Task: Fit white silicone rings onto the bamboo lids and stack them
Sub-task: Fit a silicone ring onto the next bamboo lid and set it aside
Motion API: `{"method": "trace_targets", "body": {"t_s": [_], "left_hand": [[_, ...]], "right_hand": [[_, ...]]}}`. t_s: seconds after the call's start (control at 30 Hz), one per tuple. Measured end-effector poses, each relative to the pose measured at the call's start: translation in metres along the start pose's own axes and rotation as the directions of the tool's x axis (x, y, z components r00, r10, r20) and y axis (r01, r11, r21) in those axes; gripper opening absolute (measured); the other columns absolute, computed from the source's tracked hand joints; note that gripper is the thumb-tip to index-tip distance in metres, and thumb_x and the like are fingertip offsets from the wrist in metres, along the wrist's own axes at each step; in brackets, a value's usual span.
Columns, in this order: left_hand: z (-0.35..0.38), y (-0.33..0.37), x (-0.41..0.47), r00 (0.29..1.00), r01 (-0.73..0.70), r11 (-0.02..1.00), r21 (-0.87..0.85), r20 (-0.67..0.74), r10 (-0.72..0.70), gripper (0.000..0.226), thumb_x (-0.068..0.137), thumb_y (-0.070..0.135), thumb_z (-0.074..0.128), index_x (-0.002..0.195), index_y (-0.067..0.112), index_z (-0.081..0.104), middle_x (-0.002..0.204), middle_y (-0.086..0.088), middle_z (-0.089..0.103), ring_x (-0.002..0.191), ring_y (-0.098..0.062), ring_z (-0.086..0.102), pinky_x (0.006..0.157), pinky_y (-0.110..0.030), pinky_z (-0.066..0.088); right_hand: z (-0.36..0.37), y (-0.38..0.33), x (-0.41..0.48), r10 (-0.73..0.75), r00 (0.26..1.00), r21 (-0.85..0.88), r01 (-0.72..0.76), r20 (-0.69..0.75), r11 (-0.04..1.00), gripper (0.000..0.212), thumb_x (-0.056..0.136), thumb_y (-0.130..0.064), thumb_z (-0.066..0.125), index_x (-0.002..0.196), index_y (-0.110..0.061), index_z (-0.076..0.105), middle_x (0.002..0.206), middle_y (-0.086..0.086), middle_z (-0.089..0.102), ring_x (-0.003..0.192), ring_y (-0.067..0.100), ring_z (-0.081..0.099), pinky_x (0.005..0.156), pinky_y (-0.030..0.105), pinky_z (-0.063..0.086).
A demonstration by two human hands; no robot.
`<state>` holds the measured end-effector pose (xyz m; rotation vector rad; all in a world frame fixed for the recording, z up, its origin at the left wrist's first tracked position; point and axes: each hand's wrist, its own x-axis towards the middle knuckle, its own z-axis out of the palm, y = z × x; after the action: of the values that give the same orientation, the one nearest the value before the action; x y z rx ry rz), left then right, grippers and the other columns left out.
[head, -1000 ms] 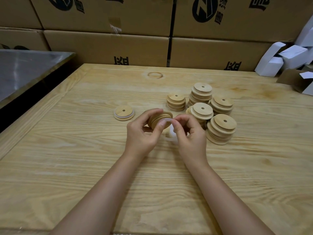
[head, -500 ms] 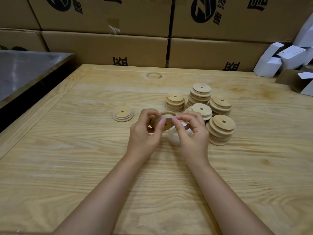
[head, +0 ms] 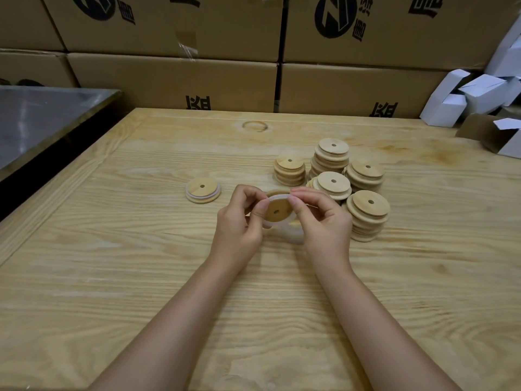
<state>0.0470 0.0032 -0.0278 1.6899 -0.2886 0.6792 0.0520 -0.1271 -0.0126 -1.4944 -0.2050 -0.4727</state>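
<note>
Whereas its edge showed, the lid (head: 276, 212) faces the camera, ring (head: 277, 196) atop.

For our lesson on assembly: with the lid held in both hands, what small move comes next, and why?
Probably stretch the loose lower part of the white ring over the bamboo lid: only its top is seated, pinched by left hand and right hand.

I log the bamboo lid (head: 282, 206) as light tan with a darker centre hole, the silicone ring (head: 277, 196) milky white. The table (head: 141, 249) is pale yellow wood with wavy brown grain. Cardboard boxes (head: 174, 80) brown with black marks; cartons (head: 462, 100) white; steel bench (head: 36, 117) grey.
</note>
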Motion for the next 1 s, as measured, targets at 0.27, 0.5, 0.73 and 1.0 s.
{"method": "trace_targets", "body": {"t_s": [0.27,0.5,0.73,1.0], "left_hand": [[-0.0003,0.0029,-0.0007,0.999,0.032,0.999,-0.034,-0.019,-0.033,0.011,0.089,0.018,0.051,0.085,0.027,0.048,0.075,0.008,0.064,0.064,-0.021,0.067,0.053,-0.019,0.052],[0.0009,0.0034,-0.0024,0.999,0.005,1.000,0.005,-0.053,-0.004,0.015,0.090,0.017,0.048,0.083,0.029,0.044,0.077,-0.012,0.064,0.061,-0.026,0.065,0.051,-0.011,0.046],[0.0011,0.0017,-0.0019,0.997,0.027,1.000,-0.002,-0.079,-0.027,0.013,0.089,0.017,0.049,0.083,0.029,0.045,0.073,-0.003,0.060,0.059,-0.022,0.065,0.050,-0.015,0.048],[-0.0003,-0.0013,-0.0006,0.995,0.075,0.997,-0.031,-0.071,-0.077,0.011,0.088,0.019,0.052,0.084,0.029,0.049,0.074,-0.001,0.061,0.065,-0.028,0.065,0.051,-0.037,0.056]], "right_hand": [[-0.0007,-0.0018,0.0010,0.011,1.000,0.005,-0.011,0.011,1.000,0.014,0.082,0.000,0.067,0.077,-0.013,0.069,0.087,-0.003,0.069,0.086,0.006,0.065,0.076,0.020,0.050],[0.0010,0.0006,-0.0008,-0.015,1.000,-0.035,0.015,0.007,0.999,0.020,0.083,-0.002,0.067,0.078,-0.022,0.068,0.082,-0.012,0.069,0.086,0.005,0.065,0.078,0.019,0.050],[0.0017,0.0001,-0.0006,-0.042,0.999,-0.070,0.044,0.022,0.997,0.021,0.082,-0.001,0.067,0.076,-0.021,0.067,0.084,-0.009,0.068,0.087,0.006,0.064,0.079,0.019,0.049],[-0.0007,0.0007,0.0026,0.022,0.999,-0.089,-0.018,0.049,0.996,0.009,0.083,-0.004,0.068,0.081,-0.012,0.069,0.087,-0.004,0.069,0.087,0.006,0.064,0.080,0.022,0.050]]}}
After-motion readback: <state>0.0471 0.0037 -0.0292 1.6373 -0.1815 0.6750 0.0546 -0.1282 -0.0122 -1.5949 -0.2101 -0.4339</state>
